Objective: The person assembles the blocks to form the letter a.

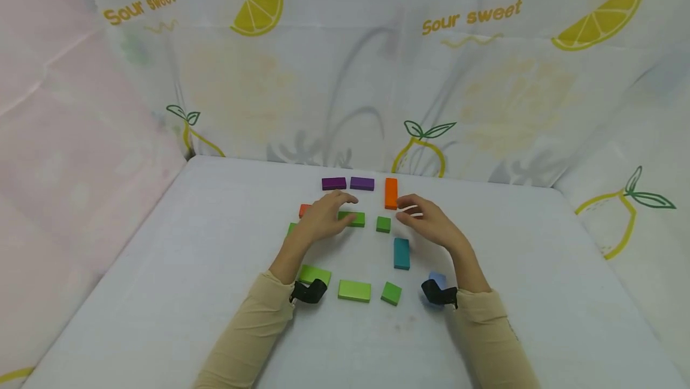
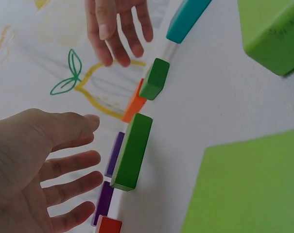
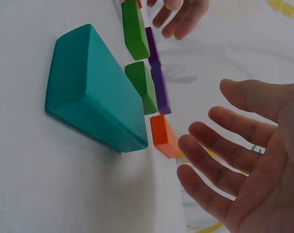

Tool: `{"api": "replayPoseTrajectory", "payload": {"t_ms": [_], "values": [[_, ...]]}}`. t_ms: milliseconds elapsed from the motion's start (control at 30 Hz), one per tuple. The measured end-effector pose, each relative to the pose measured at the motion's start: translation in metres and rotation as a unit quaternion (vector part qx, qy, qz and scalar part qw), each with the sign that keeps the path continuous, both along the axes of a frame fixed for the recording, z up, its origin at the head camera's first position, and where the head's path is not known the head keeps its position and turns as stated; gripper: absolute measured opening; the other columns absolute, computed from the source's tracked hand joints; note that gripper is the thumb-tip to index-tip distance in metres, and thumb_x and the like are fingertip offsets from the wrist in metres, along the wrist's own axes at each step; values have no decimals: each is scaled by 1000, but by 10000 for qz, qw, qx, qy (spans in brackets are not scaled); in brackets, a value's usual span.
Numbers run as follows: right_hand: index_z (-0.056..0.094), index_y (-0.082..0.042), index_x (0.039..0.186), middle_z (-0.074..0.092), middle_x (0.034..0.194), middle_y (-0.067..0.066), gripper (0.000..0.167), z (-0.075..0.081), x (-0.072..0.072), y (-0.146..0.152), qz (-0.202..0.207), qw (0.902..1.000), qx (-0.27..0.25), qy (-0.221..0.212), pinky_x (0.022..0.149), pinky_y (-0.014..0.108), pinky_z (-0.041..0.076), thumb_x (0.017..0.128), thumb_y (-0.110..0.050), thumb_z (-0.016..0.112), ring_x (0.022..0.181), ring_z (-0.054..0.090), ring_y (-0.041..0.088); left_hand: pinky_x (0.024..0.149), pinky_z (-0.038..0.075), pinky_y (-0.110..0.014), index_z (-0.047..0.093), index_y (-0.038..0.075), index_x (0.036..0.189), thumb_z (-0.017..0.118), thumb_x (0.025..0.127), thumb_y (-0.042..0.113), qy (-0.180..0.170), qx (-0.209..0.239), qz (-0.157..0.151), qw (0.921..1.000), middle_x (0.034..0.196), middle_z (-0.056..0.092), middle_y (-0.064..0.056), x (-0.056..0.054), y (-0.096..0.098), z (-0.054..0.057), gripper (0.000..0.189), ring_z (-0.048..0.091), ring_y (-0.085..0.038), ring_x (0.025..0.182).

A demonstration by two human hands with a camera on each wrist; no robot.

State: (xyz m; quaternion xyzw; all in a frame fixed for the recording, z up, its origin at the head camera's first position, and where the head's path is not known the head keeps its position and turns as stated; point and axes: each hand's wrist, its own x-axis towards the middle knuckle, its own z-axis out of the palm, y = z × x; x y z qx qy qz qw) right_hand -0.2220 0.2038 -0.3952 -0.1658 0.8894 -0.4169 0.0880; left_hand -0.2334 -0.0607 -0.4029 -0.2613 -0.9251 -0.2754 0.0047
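A small green block (image 1: 383, 225) (squarish) lies between both hands (image 1: 323, 216) (image 1: 429, 222).

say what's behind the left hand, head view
A green block, a red block and another green block further left show partly; what the left hand covers cannot be seen.

Flat, dimmish light; soft shadows on worktop (image 1: 162, 293). Wrist views greyer; nearest lime block (image 2: 249, 189) seems slightly out of focus.

Whitish cloth (image 1: 334, 89) is hanging behind a white table (image 1: 162, 257), lemon slices (image 1: 262, 2) and orangey "Sour sweet" lettering (image 1: 471, 17) are kinda livening it up, pinkish fabric (image 1: 70, 113) is covering the left side.
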Motion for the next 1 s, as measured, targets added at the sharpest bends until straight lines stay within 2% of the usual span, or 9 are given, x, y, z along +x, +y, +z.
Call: {"api": "replayPoseTrajectory", "payload": {"t_ms": [167, 333, 600, 867, 1000], "values": [[49, -1, 130, 56, 129, 17, 46, -1, -2, -3, 55, 9999, 67, -78, 95, 47, 47, 94, -29, 58, 114, 56, 34, 91, 48, -45, 61, 10, 122, 65, 89, 24, -129, -56, 4, 9999, 121, 60, -10, -2, 4, -3, 37, 58, -27, 111], [52, -3, 127, 58, 124, 18, 42, -6, -4, -6, 160, 9994, 257, -158, 90, 44, 50, 92, -24, 60, 108, 56, 33, 90, 48, -47, 62, 13, 121, 67, 87, 26, -106, -440, 36, 9990, 120, 61, -7, -6, 7, -10, 37, 59, -27, 109], [54, -3, 125, 58, 117, 17, 42, -13, -4, -14, 236, 9981, 555, -103, 86, 41, 51, 89, -22, 64, 101, 58, 28, 90, 49, -43, 63, 10, 119, 70, 85, 21, 0, -495, -188, 9986, 120, 61, -9, -7, 17, -12, 36, 59, -27, 106], [53, -1, 124, 57, 117, 18, 43, -14, -4, -20, 225, 9987, 430, -183, 85, 38, 51, 87, -18, 66, 96, 58, 26, 88, 50, -41, 64, 11, 118, 72, 83, 23, 25, -623, 127, 9980, 115, 63, -7, -7, 17, -12, 38, 60, -25, 104], [54, -2, 122, 57, 121, 16, 41, -16, -3, -26, 120, 9986, 404, -307, 84, 36, 50, 86, -16, 67, 96, 56, 25, 85, 51, -40, 65, 13, 118, 72, 84, 22, -2, -686, 154, 9975, 114, 62, -5, -8, 15, -13, 36, 60, -24, 103]]}}
